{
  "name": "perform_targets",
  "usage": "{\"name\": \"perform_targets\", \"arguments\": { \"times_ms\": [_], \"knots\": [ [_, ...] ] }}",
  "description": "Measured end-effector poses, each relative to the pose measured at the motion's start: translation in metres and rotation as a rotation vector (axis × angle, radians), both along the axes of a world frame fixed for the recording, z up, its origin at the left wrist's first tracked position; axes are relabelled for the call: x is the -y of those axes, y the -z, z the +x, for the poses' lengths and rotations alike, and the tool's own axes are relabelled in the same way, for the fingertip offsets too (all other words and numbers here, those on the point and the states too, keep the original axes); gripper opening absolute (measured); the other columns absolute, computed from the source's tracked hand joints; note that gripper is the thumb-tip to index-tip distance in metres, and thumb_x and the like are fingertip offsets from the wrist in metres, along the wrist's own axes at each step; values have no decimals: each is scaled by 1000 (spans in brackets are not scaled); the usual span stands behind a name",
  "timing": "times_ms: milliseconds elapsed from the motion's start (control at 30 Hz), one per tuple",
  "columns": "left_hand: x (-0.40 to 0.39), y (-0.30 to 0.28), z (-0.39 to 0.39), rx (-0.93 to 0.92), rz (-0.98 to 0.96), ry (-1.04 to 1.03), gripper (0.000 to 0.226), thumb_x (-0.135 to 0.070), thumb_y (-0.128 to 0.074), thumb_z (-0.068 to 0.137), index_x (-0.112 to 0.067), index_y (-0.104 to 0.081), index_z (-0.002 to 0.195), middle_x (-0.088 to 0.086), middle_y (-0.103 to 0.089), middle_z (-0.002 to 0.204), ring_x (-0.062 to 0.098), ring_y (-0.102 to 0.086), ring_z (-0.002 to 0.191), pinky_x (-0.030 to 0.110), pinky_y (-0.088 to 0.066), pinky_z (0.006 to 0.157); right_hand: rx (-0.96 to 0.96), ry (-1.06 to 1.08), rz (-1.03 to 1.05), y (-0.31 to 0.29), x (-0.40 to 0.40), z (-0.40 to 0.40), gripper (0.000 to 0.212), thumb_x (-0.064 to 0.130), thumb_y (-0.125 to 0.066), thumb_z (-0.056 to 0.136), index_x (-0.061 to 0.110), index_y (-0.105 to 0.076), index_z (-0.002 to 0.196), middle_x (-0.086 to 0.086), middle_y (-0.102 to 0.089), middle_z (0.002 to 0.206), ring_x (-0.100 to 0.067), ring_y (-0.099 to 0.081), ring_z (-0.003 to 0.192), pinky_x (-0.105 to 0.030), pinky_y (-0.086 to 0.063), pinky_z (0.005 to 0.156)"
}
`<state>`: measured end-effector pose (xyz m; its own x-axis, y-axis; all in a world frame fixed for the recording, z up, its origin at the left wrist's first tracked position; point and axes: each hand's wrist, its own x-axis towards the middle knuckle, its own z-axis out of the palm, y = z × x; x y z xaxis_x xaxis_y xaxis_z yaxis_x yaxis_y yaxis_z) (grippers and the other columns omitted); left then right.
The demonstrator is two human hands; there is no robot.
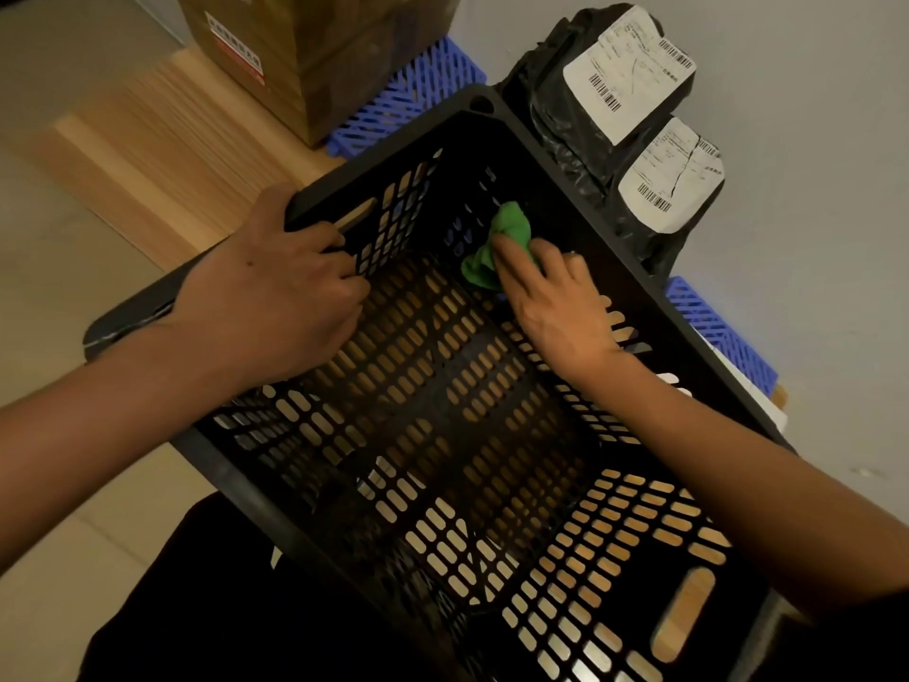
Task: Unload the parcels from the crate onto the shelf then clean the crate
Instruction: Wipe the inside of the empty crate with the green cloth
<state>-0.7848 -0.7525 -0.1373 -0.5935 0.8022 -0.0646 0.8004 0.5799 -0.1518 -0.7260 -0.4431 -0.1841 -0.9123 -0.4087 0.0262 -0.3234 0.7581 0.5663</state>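
**Wiping inside the black crate**

The black crate (442,386) sits tilted on the wooden shelf (162,155) with nothing inside but a cloth. The left hand (275,292) curls its fingers over the crate's far wall and grips it. The right hand (560,307) reaches in and presses a green cloth (501,238) against the inner wall — fingers mostly straight. Two black parcels (615,105) with white labels stand just beside the crate, by the wall. A brown box (315,56) rests on a blue mat (418,91).
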Motion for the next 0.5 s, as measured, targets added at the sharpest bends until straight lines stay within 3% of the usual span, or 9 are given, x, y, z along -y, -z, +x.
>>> {"name": "perform_targets", "arguments": {
  "times_ms": [133,300,500],
  "knots": [
    [1,4,-1,-5,-2,3,71,-31,-2,105,-22,-73,102,-5,-71,94,23,-61,107,52,-24,105,184,42,33,40,4,3,52,10,-48,96,10,-49,148,-6,-41,155,-32,-43,125,-36,-43,84],
    [3,9,-4,-8,-22,17,71,-32,-3,104,-22,-74,103,-4,-72,98,23,-60,109,53,-26,103,408,94,82,89,9,0,56,7,-44,99,8,-36,154,-7,-24,163,-35,-35,137,-38,-40,94],
    [4,7,-4,-16,-50,33,68,-33,-8,105,-19,-74,100,-2,-73,95,25,-62,108,55,-28,101,463,115,70,99,13,0,54,9,-43,101,6,-33,154,-7,-27,162,-34,-37,137,-38,-39,97]
  ]
}}
